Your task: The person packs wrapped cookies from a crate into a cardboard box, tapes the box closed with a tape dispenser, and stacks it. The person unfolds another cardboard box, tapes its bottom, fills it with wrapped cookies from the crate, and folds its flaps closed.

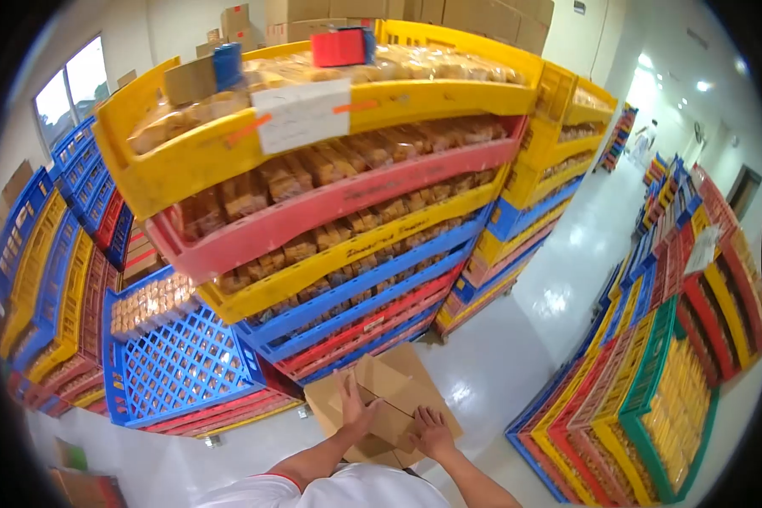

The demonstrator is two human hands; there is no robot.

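A brown cardboard box is in front of my body, low in the head view, with its flaps folded over the top. My left hand rests on the left part of the flaps, thumb and fingers apart. On the right part of the flaps lies my right hand, its fingers spread near the seam. Just beyond the box rises a tall stack of yellow, red and blue crates filled with packaged goods. A sheet of white paper is fixed to the top yellow crate.
A blue lattice crate with wrapped goods tops a low stack at left. More crate stacks stand farther left. To the right are stacks with a green-edged crate. A person is far down the aisle.
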